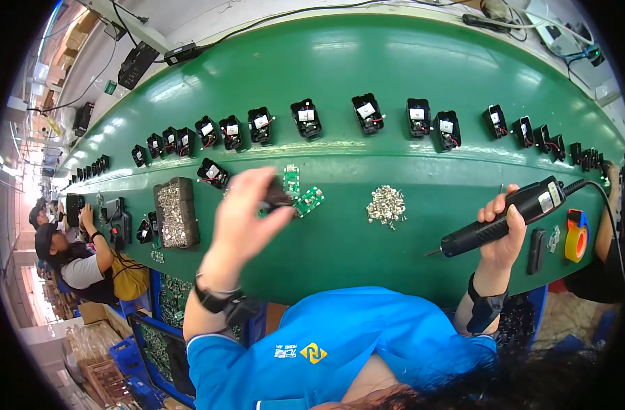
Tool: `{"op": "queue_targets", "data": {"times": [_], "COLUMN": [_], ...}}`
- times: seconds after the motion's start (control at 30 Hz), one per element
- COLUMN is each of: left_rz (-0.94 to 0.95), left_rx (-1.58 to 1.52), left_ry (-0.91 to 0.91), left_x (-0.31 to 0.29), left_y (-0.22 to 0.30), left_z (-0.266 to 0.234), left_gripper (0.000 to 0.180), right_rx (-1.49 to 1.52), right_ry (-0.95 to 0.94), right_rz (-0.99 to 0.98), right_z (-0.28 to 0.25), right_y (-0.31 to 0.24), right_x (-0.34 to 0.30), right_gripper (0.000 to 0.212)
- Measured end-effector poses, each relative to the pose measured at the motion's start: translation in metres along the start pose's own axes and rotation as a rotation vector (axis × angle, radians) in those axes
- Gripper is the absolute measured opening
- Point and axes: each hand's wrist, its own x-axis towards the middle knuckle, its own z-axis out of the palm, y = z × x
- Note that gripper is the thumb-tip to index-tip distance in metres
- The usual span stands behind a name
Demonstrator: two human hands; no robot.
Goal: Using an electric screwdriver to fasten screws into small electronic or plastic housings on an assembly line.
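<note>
My left hand (238, 222) is blurred and has its thumb and fingers around a black plastic housing (277, 194). The inside of this housing cannot be made out. Just beyond it, green circuit boards (308, 201) lie on the table, partly behind the hand. My right hand (502, 236) grips a black electric screwdriver (478, 236), its bit pointing left and its cable running off to the right. A heap of small silvery screws (386, 205) lies between my hands. Near my left hand stands another black housing (213, 173) with a white part and red wires.
Rows of black housings (306, 118) stand along the conveyor belt (271, 68). A dark tray of small metal parts (178, 215) sits at left, and orange tape (576, 236) at right beside a black case (536, 251). Co-workers (76, 263) sit at left; another person's arm (605, 225) shows at right.
</note>
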Motion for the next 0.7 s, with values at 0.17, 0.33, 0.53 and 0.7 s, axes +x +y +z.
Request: {"op": "queue_targets", "data": {"times": [0.17, 0.33, 0.53, 0.7], "left_rz": [0.136, 0.199, 0.366, 0.512], "left_rx": [-0.067, -0.053, 0.038, -0.04], "left_ry": [-0.235, -0.262, -0.075, -0.104], "left_x": [0.034, 0.04, 0.025, 0.009], "left_y": [0.029, 0.024, 0.045, 0.063], "left_z": [0.078, 0.099, 0.089, 0.117], "left_gripper": [0.058, 0.061, 0.054, 0.034], "right_rx": [0.013, 0.013, 0.02, -0.002], "right_ry": [-0.059, -0.054, -0.025, -0.081], "right_rz": [0.005, -0.015, -0.027, -0.015], "right_z": [-0.01, -0.016, -0.015, -0.009], "right_y": [-0.002, -0.011, -0.009, -0.005], "right_x": [-0.004, -0.009, -0.005, -0.002], "right_gripper": [0.036, 0.038, 0.038, 0.038]}}
